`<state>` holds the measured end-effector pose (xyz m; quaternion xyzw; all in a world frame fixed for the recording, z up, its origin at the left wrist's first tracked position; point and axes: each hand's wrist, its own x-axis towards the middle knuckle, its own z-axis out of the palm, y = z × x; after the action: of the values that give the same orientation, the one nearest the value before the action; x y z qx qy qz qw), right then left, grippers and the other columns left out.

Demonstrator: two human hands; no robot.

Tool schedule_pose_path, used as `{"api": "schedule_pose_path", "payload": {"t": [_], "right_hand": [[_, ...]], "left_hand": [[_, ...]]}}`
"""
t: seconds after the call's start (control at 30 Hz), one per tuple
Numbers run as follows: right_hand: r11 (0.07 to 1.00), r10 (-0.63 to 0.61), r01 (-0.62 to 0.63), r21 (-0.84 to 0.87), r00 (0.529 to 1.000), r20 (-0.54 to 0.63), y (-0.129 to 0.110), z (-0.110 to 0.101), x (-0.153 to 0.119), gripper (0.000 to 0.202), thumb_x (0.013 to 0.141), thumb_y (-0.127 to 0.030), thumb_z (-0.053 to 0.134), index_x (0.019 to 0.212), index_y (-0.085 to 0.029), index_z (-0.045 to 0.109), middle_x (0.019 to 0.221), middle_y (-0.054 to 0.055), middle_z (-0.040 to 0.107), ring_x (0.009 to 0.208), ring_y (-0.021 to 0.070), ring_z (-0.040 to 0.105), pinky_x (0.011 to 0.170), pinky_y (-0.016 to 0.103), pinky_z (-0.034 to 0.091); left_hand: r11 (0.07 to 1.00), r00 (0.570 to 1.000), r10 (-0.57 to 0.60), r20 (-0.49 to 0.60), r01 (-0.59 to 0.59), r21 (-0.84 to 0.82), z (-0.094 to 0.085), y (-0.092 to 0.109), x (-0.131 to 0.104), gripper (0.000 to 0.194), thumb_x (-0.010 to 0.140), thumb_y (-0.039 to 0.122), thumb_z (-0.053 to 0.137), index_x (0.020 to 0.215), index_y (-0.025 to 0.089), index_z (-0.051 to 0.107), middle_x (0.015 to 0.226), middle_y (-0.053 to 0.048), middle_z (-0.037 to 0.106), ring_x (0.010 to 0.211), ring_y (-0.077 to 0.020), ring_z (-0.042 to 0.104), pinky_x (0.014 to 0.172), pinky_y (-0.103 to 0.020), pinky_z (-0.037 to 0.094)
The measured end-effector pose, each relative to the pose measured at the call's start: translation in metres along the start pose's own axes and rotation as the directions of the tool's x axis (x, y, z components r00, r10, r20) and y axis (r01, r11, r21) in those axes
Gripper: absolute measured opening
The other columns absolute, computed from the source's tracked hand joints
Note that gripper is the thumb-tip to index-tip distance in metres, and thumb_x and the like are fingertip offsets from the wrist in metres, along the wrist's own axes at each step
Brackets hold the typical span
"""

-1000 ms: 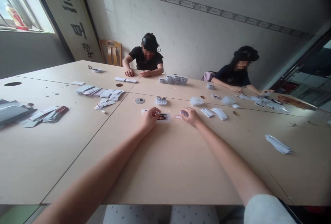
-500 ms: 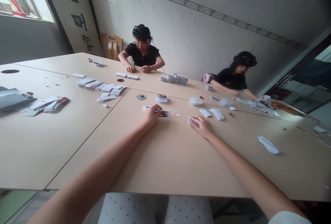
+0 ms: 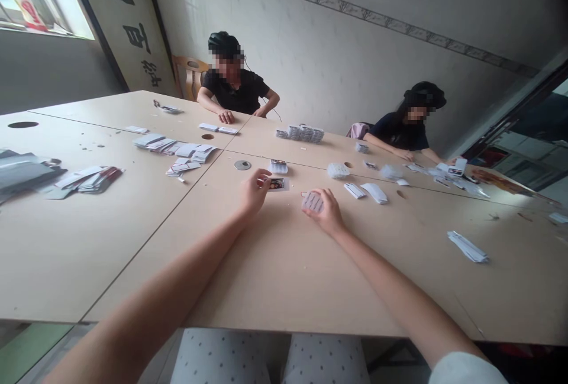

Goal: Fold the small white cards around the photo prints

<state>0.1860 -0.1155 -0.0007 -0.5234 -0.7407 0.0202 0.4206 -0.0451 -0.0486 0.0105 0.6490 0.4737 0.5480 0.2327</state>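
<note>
My right hand [image 3: 328, 211] grips a small block of stacked cards [image 3: 313, 202] on its left side, above the table [image 3: 310, 289]. Fingers curled, my left hand [image 3: 255, 190] is at the left end of a clear-edged card with a dark picture [image 3: 278, 184] and appears to hold it. Just behind that card sits a small stack with a dark top [image 3: 278, 166]. A little red-edged label, partly hidden by the block, lies between my hands.
White card packs [image 3: 375, 193] and a clear plastic bundle [image 3: 338, 171] lie right of centre. Paper piles [image 3: 171, 148] spread at the left. Stacked card blocks [image 3: 300, 133] stand farther back. Two people in dark caps sit across the table.
My right hand has lifted the card block and brought it left. My left hand and the picture card have shifted slightly. The person at the back left leans more upright.
</note>
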Motion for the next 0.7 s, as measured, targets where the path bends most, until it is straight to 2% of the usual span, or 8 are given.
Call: {"api": "schedule_pose_path", "payload": {"t": [0.1,0.2,0.27,0.33,0.43,0.5,0.6,0.7], "right_hand": [[0.995,0.064,-0.054,0.078,0.989,-0.132,0.003,-0.002,0.0,0.053,0.073,-0.046,0.07,0.117,-0.022,0.054,0.112,0.012,0.059,0.106,0.026,0.058,0.094,0.04,0.046],[0.94,0.192,-0.159,0.302,0.978,-0.084,0.006,-0.002,0.002,0.049,0.076,-0.051,0.065,0.116,-0.024,0.053,0.115,0.011,0.061,0.107,0.0254,0.059,0.09,0.039,0.049],[0.794,0.302,-0.275,0.542,0.952,0.041,0.009,-0.001,0.004,0.047,0.08,-0.056,0.058,0.115,-0.025,0.051,0.111,0.009,0.064,0.1,0.0239,0.064,0.08,0.037,0.054],[0.567,0.363,-0.365,0.739,0.916,0.174,0.013,-0.001,0.006,0.047,0.084,-0.06,0.05,0.117,-0.027,0.045,0.104,0.007,0.068,0.089,0.0227,0.069,0.072,0.037,0.057],[0.292,0.42,-0.4,0.869,0.87,0.259,0.019,-0.002,0.009,0.048,0.086,-0.063,0.043,0.119,-0.027,0.041,0.093,0.005,0.072,0.076,0.0232,0.072,0.072,0.042,0.058],[0.2,0.476,-0.395,0.897,0.839,0.264,0.023,-0.001,0.01,0.05,0.086,-0.065,0.042,0.116,-0.025,0.044,0.089,0.006,0.073,0.075,0.0247,0.073,0.074,0.045,0.058],[0.135,0.562,-0.374,0.918,0.792,0.24,0.029,0.001,0.012,0.046,0.085,-0.063,0.047,0.109,-0.024,0.047,0.09,0.006,0.073,0.079,0.0253,0.073,0.075,0.047,0.059],[0.114,0.6,-0.375,0.92,0.764,0.237,0.032,0.001,0.013,0.034,0.079,-0.039,0.065,0.104,-0.026,0.047,0.091,0.002,0.073,0.082,0.0227,0.073,0.076,0.045,0.059]], "left_hand": [[1.0,1.0,-0.005,0.019,0.005,-0.008,0.0,0.001,-0.001,0.019,0.079,0.028,0.053,0.092,0.021,0.064,0.079,-0.001,0.066,0.068,-0.0136,0.062,0.062,-0.023,0.046],[1.0,0.999,-0.014,0.051,0.013,0.01,0.003,0.004,-0.002,0.017,0.077,0.027,0.054,0.089,0.021,0.064,0.075,-0.001,0.065,0.067,-0.0139,0.061,0.061,-0.024,0.047],[1.0,0.997,-0.02,0.075,0.02,-0.003,0.005,0.008,-0.004,0.015,0.075,0.025,0.054,0.085,0.02,0.064,0.074,-0.001,0.065,0.067,-0.0141,0.061,0.06,-0.024,0.047],[0.998,0.993,-0.037,0.113,0.043,-0.048,0.007,0.013,-0.007,0.014,0.075,0.024,0.054,0.083,0.019,0.063,0.073,-0.002,0.064,0.067,-0.0146,0.061,0.059,-0.024,0.048],[0.996,0.988,-0.043,0.148,0.053,-0.068,0.008,0.021,-0.011,0.013,0.075,0.025,0.054,0.082,0.018,0.063,0.082,-0.004,0.067,0.068,-0.0146,0.062,0.061,-0.026,0.05],[0.996,0.984,-0.039,0.171,0.052,-0.073,0.008,0.026,-0.013,0.013,0.074,0.024,0.055,0.082,0.018,0.063,0.086,-0.005,0.067,0.069,-0.0146,0.062,0.062,-0.026,0.051],[0.994,0.982,-0.029,0.188,0.048,-0.097,0.007,0.031,-0.015,0.012,0.075,0.024,0.055,0.082,0.018,0.063,0.087,-0.005,0.068,0.071,-0.0143,0.063,0.063,-0.026,0.051],[0.994,0.98,-0.026,0.197,0.046,-0.095,0.008,0.03,-0.018,0.012,0.075,0.026,0.056,0.081,0.018,0.063,0.089,-0.005,0.068,0.069,-0.014,0.063,0.059,-0.025,0.05]]}}
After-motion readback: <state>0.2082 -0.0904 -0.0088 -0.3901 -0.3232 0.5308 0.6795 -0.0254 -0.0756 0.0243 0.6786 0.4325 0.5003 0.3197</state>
